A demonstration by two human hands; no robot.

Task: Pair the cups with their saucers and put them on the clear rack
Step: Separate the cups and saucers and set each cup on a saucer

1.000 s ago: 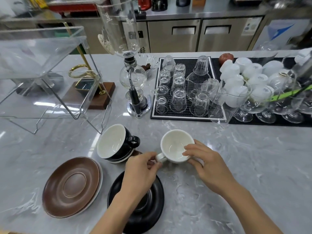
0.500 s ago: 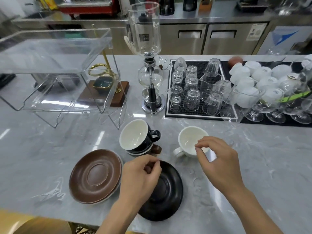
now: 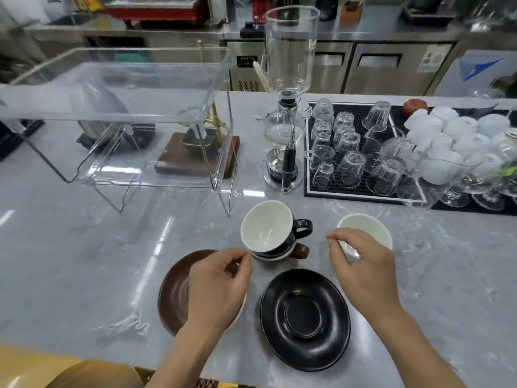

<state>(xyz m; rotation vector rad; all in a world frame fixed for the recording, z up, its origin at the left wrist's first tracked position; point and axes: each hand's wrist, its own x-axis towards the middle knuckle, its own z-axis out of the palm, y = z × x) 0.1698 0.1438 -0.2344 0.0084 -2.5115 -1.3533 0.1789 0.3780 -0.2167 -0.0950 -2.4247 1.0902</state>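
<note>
On the marble counter (image 3: 84,261), a black cup (image 3: 268,228) with an empty white inside sits nested in a brown-handled cup (image 3: 300,251), tilted left. Right of them stands an empty white cup (image 3: 369,228). Near the front edge lie a brown saucer (image 3: 174,289) on the left and a black saucer (image 3: 305,317) just right of it, both bare. The left hand (image 3: 218,287) hovers over the brown saucer, fingers loosely curled, holding nothing. The right hand (image 3: 363,273) hangs in front of the white cup, thumb and forefinger nearly pinched, also empty. The clear rack (image 3: 117,113) stands far left, its shelves empty. A black mat (image 3: 361,191) far right carries upturned glasses (image 3: 349,169).
</note>
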